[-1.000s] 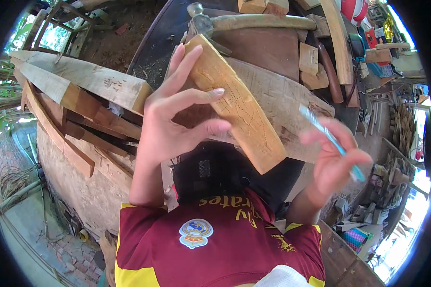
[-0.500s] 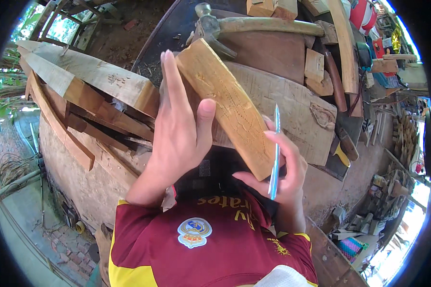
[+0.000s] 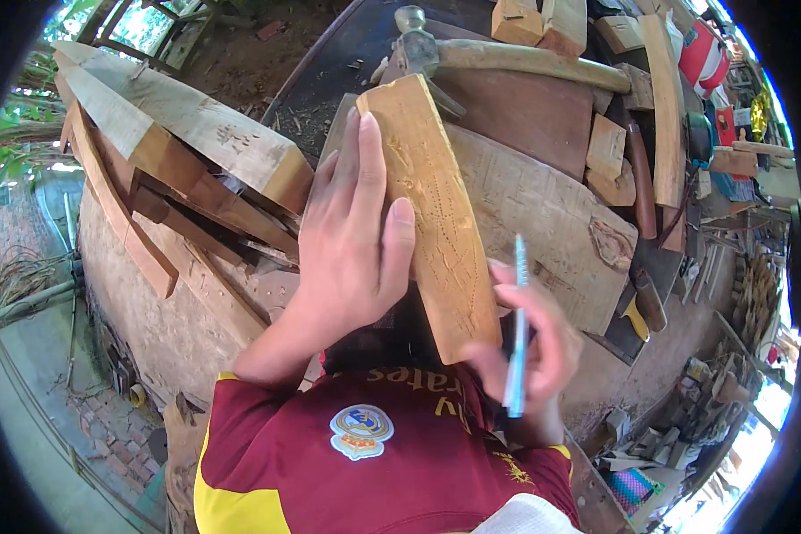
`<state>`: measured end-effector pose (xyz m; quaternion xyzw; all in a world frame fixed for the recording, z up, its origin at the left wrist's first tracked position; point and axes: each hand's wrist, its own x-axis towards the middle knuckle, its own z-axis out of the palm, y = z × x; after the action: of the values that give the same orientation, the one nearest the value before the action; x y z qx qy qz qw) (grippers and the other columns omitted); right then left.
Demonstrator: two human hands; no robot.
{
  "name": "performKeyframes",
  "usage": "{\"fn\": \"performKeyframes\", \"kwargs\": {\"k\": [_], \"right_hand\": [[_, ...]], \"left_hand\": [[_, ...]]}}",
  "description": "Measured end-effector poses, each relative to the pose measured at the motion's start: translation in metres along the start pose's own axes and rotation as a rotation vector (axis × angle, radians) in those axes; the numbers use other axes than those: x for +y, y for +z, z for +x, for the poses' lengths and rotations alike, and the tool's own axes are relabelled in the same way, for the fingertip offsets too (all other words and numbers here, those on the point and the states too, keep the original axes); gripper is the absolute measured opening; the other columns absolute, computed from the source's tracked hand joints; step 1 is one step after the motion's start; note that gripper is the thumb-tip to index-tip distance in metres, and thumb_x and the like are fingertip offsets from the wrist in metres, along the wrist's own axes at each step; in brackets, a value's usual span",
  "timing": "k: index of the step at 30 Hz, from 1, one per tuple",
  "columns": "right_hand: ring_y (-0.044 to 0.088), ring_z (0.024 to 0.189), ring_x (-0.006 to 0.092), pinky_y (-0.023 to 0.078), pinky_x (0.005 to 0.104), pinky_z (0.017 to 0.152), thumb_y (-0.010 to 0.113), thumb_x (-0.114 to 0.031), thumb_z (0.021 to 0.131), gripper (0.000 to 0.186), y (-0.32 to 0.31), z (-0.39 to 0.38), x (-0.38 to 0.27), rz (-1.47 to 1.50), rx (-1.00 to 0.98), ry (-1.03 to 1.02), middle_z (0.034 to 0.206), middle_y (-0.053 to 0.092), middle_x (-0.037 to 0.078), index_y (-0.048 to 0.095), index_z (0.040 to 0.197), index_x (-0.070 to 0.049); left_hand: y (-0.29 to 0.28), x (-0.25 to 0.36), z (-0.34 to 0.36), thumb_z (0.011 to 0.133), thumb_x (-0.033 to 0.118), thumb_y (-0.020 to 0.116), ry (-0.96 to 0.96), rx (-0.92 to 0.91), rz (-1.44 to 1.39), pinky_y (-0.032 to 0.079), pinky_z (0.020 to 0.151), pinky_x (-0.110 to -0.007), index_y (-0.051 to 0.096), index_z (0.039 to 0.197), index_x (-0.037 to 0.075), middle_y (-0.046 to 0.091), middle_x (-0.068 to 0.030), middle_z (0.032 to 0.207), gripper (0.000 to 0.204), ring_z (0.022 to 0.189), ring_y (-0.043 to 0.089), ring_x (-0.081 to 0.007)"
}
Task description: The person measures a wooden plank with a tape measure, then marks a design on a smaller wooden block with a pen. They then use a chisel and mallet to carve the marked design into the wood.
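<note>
A long yellow-brown wooden block stands tilted before me, its face marked with dotted lines and fine cracks. My left hand lies along its left edge, open, with fingers stretched upward and the thumb apart; the fingertips touch the upper edge. At the block's lower right end is my right hand, a little blurred, closed on a light blue pen that points up. Its thumb and fingers are close against the block's lower corner; how firmly they touch it is hard to see.
Behind the block lies a hammer with a wooden handle. A broad wooden plank rests on the bench. Long timber pieces are stacked at left. At right are a chisel-like tool with a brown handle and a yellow-handled tool.
The block has turned more upright and its lower end has shifted left. My left hand has moved right with it. The pen in my right hand has dropped slightly lower.
</note>
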<state>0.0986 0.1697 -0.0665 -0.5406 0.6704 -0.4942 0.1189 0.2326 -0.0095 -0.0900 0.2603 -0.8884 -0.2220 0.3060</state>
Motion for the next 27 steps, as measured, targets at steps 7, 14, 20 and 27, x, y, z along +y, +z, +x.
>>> {"fn": "performKeyframes", "kwargs": {"k": [7, 14, 20, 27], "right_hand": [[0.071, 0.082, 0.0199, 0.056, 0.0304, 0.077, 0.059, -0.018, 0.099, 0.027, -0.033, 0.068, -0.014, 0.432, 0.111, 0.166, 0.095, 0.073, 0.018, 0.067, 0.11, 0.006], [0.055, 0.058, 0.0028, 0.043, 0.0166, 0.048, 0.073, -0.009, 0.089, 0.015, -0.002, 0.136, 0.014, 0.561, -0.208, 0.283, 0.074, 0.064, 0.002, 0.064, 0.094, 0.003], [0.053, 0.062, 0.0002, 0.04, 0.0155, 0.051, 0.069, -0.007, 0.091, 0.013, 0.023, 0.134, 0.027, 0.639, -0.137, 0.204, 0.078, 0.064, 0.001, 0.063, 0.097, 0.003], [0.053, 0.067, -0.0007, 0.04, 0.0144, 0.056, 0.065, -0.004, 0.094, 0.009, 0.025, 0.126, 0.032, 0.56, -0.166, 0.13, 0.081, 0.065, 0.001, 0.063, 0.097, 0.004]], "left_hand": [[0.014, -0.001, 0.001, 0.085, 0.017, 0.055, -0.014, 0.166, -0.023, 0.044, 0.102, -0.048, 0.04, 0.135, -0.016, 0.049, -0.0391, 0.133, 0.061, 0.117, 0.055, -0.0517], [0.016, -0.002, 0.002, 0.084, 0.017, 0.056, -0.003, 0.195, -0.002, 0.045, 0.101, -0.046, 0.043, 0.133, -0.015, 0.049, -0.0385, 0.133, 0.06, 0.115, 0.057, -0.0496], [0.014, -0.001, 0.004, 0.084, 0.018, 0.056, 0.01, 0.203, 0.019, 0.047, 0.1, -0.046, 0.045, 0.13, -0.015, 0.05, -0.0402, 0.132, 0.058, 0.112, 0.059, -0.0493], [0.016, -0.005, 0.002, 0.084, 0.021, 0.057, 0.008, 0.225, 0.016, 0.048, 0.098, -0.047, 0.047, 0.127, -0.016, 0.052, -0.0417, 0.127, 0.057, 0.109, 0.062, -0.0495]]}}
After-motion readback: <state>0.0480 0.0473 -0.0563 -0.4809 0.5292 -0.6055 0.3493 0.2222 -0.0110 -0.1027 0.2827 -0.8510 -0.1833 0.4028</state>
